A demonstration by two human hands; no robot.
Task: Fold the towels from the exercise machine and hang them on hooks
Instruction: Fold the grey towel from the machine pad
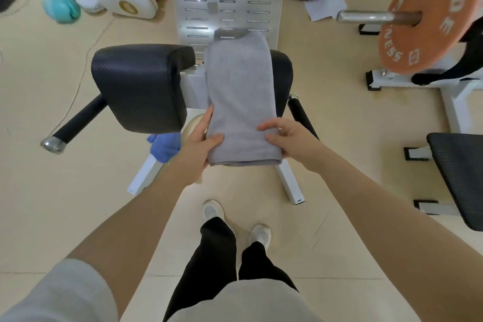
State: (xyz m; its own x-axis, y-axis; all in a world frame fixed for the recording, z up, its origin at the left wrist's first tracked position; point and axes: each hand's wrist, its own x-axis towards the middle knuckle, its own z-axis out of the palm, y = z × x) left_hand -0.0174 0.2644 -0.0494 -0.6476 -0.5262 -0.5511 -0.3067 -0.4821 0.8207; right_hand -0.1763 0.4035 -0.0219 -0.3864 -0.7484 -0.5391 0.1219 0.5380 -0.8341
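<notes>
The grey towel (pixel 241 97) is folded into a long strip, its long axis running from near to far over the right pad (pixel 281 78) of the exercise machine (pixel 141 86). The left hand (pixel 200 142) and the right hand (pixel 288 137) pinch its near corners. A blue towel (pixel 164 148) hangs under the left pad.

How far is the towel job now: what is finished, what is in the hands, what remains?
Done: the grey towel already lies in a long narrow fold over the black pad.
In hand: the left hand and right hand grip its near end.
Left: a blue towel still hangs unfolded on the machine frame. No hooks are in view, so nothing is hung yet.
</notes>
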